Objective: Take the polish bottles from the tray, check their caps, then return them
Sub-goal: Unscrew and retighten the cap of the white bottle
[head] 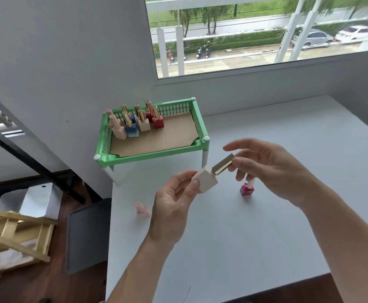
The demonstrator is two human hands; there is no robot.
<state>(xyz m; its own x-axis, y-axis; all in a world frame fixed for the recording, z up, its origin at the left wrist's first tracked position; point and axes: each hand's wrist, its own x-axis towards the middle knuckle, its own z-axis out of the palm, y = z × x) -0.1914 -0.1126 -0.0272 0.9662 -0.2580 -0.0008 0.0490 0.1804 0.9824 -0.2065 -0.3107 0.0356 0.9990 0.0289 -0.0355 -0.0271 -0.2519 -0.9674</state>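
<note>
A cream polish bottle point(207, 181) with a gold cap point(222, 164) is held tilted above the white table. My left hand point(174, 200) grips its square body. My right hand point(270, 169) pinches the cap between thumb and fingers. The green tray point(152, 157) on white legs stands at the table's back left, with several bottles in pink, blue, cream and red point(135, 122) grouped in its far left corner. A red bottle point(247, 189) stands on the table under my right hand. A pale pink bottle point(142, 209) sits on the table left of my left hand.
The white table point(266, 226) meets a grey wall and a window sill at the back. Left of the table, on the floor, are a grey bin lid point(87, 235), a wooden frame point(14, 232) and a white box point(39, 200).
</note>
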